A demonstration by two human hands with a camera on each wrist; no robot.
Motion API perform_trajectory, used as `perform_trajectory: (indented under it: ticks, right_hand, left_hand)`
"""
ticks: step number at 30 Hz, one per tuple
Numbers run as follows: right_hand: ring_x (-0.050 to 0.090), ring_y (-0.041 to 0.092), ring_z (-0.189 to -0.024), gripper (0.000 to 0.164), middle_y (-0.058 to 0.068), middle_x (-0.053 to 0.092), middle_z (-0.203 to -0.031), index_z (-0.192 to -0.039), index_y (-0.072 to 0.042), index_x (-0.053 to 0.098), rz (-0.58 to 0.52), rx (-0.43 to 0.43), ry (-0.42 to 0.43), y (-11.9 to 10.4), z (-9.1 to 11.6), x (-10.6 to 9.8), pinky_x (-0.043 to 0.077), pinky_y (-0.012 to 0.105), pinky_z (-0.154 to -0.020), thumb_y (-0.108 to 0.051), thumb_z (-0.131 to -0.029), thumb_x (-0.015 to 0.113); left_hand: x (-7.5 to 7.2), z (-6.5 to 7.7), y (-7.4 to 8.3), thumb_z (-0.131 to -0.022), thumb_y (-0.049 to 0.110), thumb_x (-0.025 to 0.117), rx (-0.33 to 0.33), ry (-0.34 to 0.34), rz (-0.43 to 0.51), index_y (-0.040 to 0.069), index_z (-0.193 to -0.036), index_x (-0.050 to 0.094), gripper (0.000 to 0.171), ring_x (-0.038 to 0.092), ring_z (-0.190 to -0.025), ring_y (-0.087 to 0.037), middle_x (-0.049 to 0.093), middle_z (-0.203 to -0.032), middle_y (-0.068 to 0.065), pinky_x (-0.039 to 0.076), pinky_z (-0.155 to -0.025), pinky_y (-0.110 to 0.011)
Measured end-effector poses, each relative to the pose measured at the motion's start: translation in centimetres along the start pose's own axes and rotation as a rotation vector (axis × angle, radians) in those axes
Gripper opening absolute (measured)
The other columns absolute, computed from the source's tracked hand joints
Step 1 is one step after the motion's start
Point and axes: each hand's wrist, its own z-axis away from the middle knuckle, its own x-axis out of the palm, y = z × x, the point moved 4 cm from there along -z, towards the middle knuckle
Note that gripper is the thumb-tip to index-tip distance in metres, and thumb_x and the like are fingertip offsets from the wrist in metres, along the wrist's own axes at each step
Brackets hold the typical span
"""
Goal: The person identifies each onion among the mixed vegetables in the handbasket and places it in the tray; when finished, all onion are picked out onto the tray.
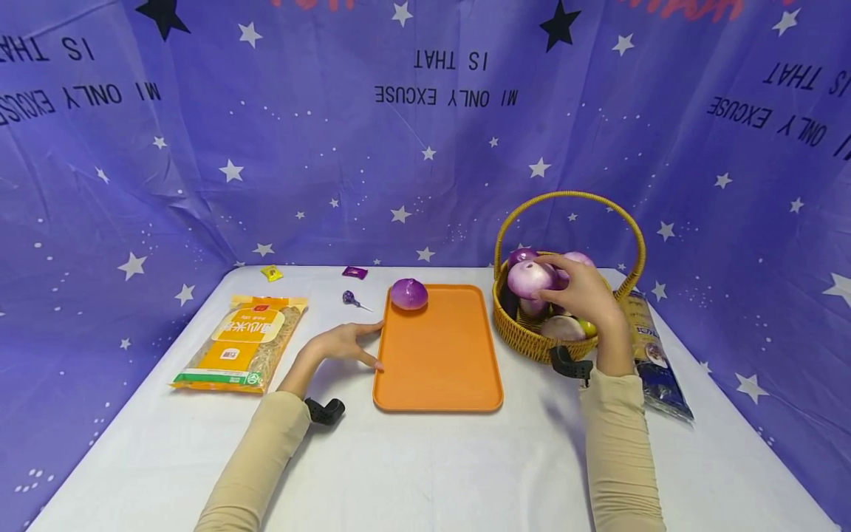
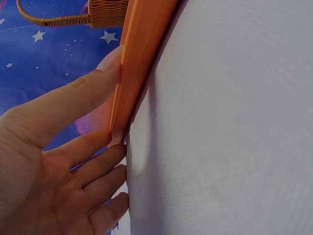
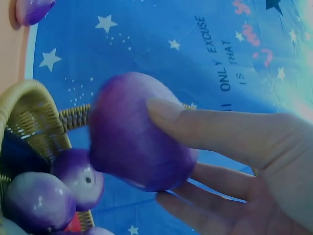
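Observation:
My right hand (image 1: pixel 577 290) pinches a purple-and-white onion (image 1: pixel 531 280) between thumb and fingers, over the wicker basket (image 1: pixel 530 337). In the right wrist view the held onion (image 3: pixel 139 132) hangs above the basket's other onions (image 3: pixel 40 200). An orange tray (image 1: pixel 442 355) lies on the table, with a darker purple onion (image 1: pixel 408 294) in its far left corner. At the tray's left edge, my left hand (image 1: pixel 342 344) touches the side with thumb and fingertips. The left wrist view shows the thumb (image 2: pixel 83 95) against the tray's rim and the other fingers extended, their tips at the tabletop.
A tall handle (image 1: pixel 570 194) arches over the basket. Beside it lies a dark blue-and-gold bag (image 1: pixel 658 362). A clear-and-orange food bag (image 1: pixel 242 343) lies at left. Beyond are a lollipop (image 1: pixel 350 298), a purple wrapped candy (image 1: pixel 355 273) and a yellow one (image 1: pixel 271 273).

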Motion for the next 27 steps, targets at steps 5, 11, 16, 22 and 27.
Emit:
perform_trajectory:
  ticks: [5,11,16,22,27]
  right_hand:
    - [0.06,0.038,-0.103,0.056,0.023,0.061,-0.12,-0.13,-0.004,0.058,-0.078,-0.016,0.065,-0.9,-0.4,0.4,0.05,0.054,-0.088,-0.012,-0.079,0.08]
    - [0.063,0.035,-0.097,0.057,0.021,0.062,-0.121,-0.13,-0.003,0.058,-0.126,-0.044,0.138,-1.7,-1.2,1.5,0.055,0.049,-0.084,-0.01,-0.078,0.081]
    - [0.064,0.034,-0.097,0.057,0.02,0.064,-0.117,-0.127,-0.002,0.061,-0.177,-0.068,0.208,-2.6,-2.0,3.0,0.056,0.047,-0.082,-0.011,-0.076,0.083]
    - [0.061,0.029,-0.105,0.056,0.017,0.064,-0.119,-0.127,-0.001,0.061,-0.223,-0.088,0.237,-3.8,-3.1,5.7,0.054,0.04,-0.088,-0.012,-0.076,0.083]
    - [0.06,0.029,-0.085,0.056,0.016,0.065,-0.112,-0.127,-0.001,0.06,-0.217,-0.084,0.26,-4.6,-3.9,7.8,0.054,0.036,-0.074,-0.012,-0.077,0.083]
  left_hand:
    - [0.0,0.0,0.0,-0.071,0.041,0.084,0.001,-0.002,-0.006,0.007,-0.149,0.036,0.097,0.029,-0.138,-0.039,0.04,-0.148,-0.017,0.022,-0.114,-0.053]
    - [0.0,0.0,0.1,-0.072,0.041,0.084,-0.003,-0.011,-0.001,0.007,-0.149,0.035,0.098,0.029,-0.138,-0.039,0.039,-0.149,-0.017,0.021,-0.114,-0.054]
    - [0.1,0.0,-0.1,-0.072,0.041,0.084,-0.001,-0.007,-0.001,0.007,-0.149,0.035,0.097,0.029,-0.138,-0.04,0.039,-0.149,-0.017,0.021,-0.114,-0.053]
    - [0.1,0.0,-0.1,-0.071,0.042,0.084,-0.012,-0.004,-0.009,0.009,-0.149,0.036,0.098,0.029,-0.139,-0.039,0.038,-0.149,-0.016,0.021,-0.114,-0.053]
    - [-0.1,0.1,0.2,-0.071,0.041,0.084,-0.011,-0.003,-0.012,0.008,-0.149,0.036,0.097,0.028,-0.139,-0.039,0.037,-0.15,-0.017,0.02,-0.114,-0.053]
